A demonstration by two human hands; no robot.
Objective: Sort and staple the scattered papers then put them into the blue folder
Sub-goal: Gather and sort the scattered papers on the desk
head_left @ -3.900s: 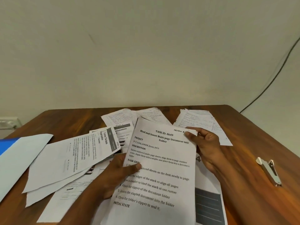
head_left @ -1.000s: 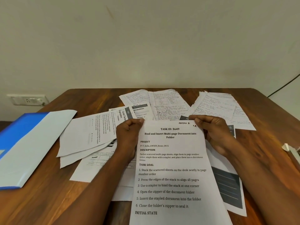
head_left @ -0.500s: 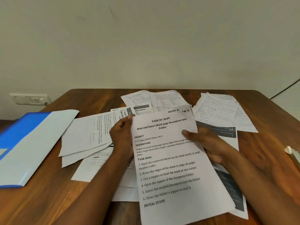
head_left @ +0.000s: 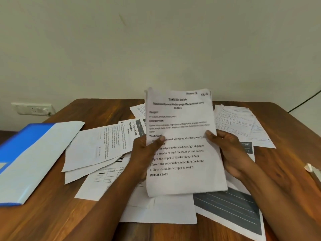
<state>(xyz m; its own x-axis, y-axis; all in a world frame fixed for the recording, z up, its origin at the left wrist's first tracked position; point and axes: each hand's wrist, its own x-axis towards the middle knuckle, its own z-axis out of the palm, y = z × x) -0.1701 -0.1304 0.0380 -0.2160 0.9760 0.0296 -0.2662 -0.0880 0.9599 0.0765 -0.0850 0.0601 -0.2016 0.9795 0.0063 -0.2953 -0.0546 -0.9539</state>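
Both forearms reach in from below, the left hand [head_left: 145, 153] and right hand [head_left: 229, 152] each closing a grip on a side edge of the upright paper stack [head_left: 182, 145], thumbs on its front, above the loose sheets [head_left: 97, 146] on the tabletop [head_left: 43, 220], the blue folder [head_left: 26, 153] lying far left.

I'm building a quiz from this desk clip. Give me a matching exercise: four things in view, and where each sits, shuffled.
Things:
1. blue folder
2. printed sheets
3. stapler
4. wall socket

Places:
A. at the table's right edge
B. on the wall, beyond the table's far left corner
C. held up between left hand and right hand
D. on the table's left side

Pairs: 1-D, 2-C, 3-A, 4-B
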